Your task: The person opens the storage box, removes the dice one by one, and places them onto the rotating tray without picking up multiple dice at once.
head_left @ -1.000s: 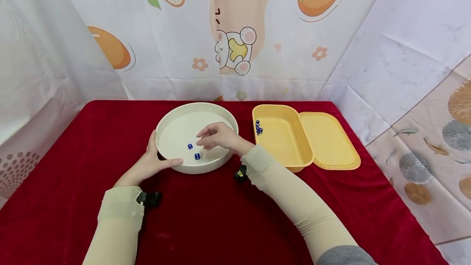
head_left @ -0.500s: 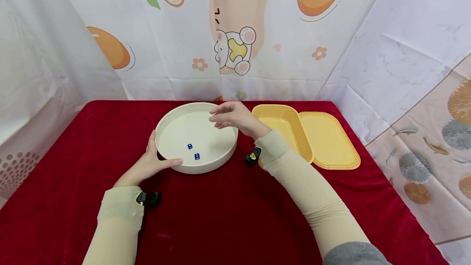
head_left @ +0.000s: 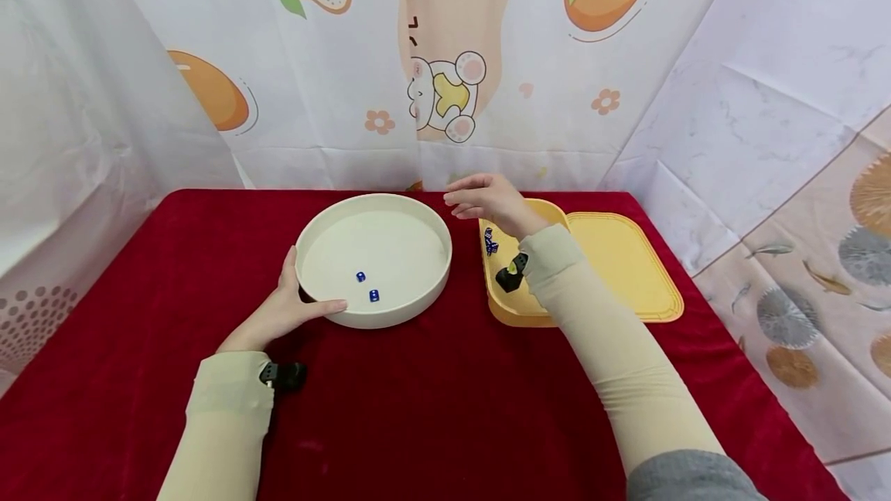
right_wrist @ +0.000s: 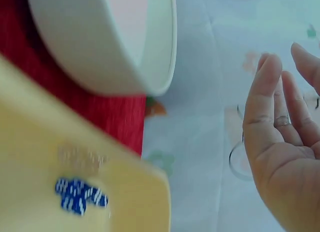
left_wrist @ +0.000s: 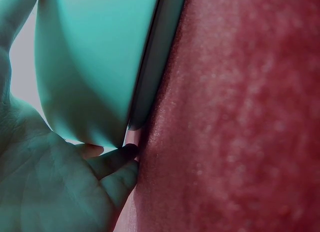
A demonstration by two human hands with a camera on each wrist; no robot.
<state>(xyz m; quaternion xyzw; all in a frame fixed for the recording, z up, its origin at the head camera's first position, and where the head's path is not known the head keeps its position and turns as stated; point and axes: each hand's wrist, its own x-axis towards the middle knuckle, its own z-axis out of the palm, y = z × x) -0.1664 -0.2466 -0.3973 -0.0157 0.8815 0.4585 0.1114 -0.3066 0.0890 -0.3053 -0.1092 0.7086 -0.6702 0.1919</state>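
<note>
On a red-draped desk [head_left: 390, 416], we find a round white tray [head_left: 376, 246] near a yellow container [head_left: 518, 321], whose yellow lid [head_left: 636, 273] lies just beside it on the right. The left hand [head_left: 278, 311] grips the tray's near left side, thumb over the rim; pressing too hard, we judge, could tilt it. The right hand [head_left: 490, 201] hangs above the container's far left corner, thumb and fingers apart, nothing visible between them. Its black wrist camera [head_left: 510, 277] sits low over the container and could knock the rim. Smallest of all, 2 blue dice [head_left: 373, 295] lie loose in the tray, and could slide if it tips; a dice cluster [head_left: 490, 242] rests by the container's left wall, where a hasty fingertip could scatter it.
</note>
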